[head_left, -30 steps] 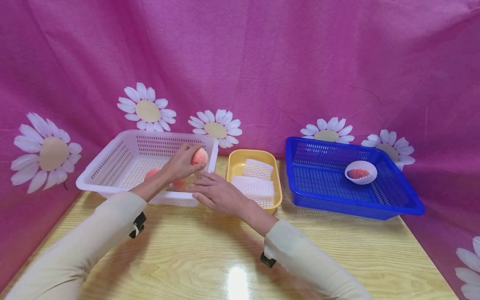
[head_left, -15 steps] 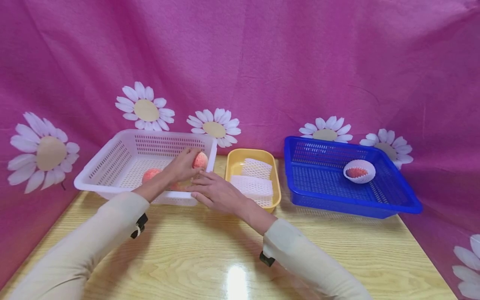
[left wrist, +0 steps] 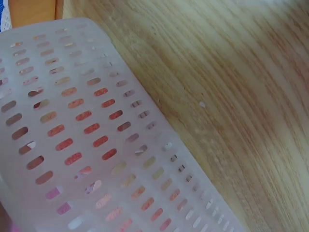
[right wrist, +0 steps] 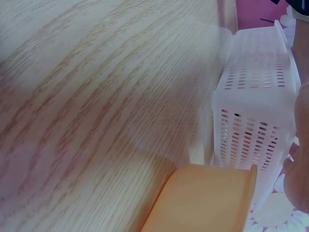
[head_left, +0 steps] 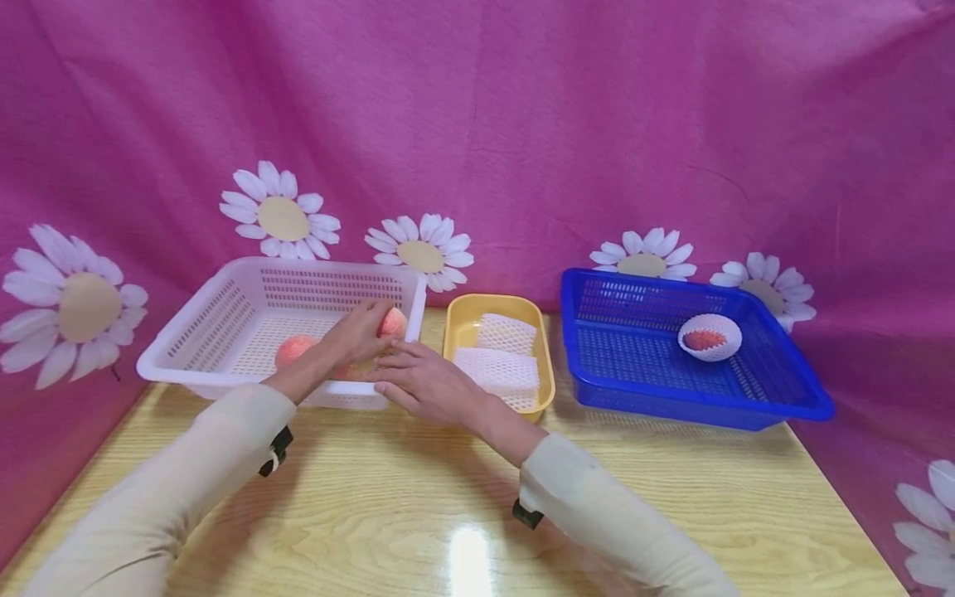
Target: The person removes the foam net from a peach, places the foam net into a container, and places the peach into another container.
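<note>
Fingers curled around a peach (head_left: 394,322), your left hand (head_left: 358,333) works inside the white basket (head_left: 336,272), near its right wall; your right hand (head_left: 433,385) stretches its fingers loosely over that basket's near right corner, whether touching fruit I can't tell. You seem to be picking, so the next move likely calls for clearing the rim. Right of the white basket sits a yellow tray (head_left: 550,373) of foam nets (head_left: 496,369); farther right, a blue basket (head_left: 656,406).
</note>
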Demonstrator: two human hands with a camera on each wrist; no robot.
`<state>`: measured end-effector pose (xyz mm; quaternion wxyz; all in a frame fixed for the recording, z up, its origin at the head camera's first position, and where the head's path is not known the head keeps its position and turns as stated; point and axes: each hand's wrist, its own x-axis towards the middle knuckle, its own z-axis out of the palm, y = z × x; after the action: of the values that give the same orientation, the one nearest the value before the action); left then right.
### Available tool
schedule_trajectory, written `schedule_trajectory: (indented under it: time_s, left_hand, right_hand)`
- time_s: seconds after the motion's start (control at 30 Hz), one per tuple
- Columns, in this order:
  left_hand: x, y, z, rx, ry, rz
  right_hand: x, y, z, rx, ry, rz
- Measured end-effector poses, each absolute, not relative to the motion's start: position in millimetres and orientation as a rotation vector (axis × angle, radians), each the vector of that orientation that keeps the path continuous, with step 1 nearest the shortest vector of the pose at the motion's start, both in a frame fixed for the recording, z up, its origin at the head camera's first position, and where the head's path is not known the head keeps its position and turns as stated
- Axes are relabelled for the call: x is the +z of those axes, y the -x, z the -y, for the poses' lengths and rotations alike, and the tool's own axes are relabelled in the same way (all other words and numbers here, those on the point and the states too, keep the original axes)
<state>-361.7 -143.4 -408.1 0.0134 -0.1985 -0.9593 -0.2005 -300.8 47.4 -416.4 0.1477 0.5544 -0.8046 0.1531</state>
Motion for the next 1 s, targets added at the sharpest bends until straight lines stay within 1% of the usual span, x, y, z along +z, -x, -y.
schedule_trajectory:
  time_s: [0.23,1.0]
  left_hand:
    - [-410.5,362.6,144.2,-0.579,0.651,2.97]
    - [-405.7,362.8,146.3,-0.611,0.542,3.054]
  right_hand:
    - [-415.3,300.6,-46.4,0.447,-1.595,2.313]
    - [-414.0,300.1,-47.0,0.447,-1.585,2.356]
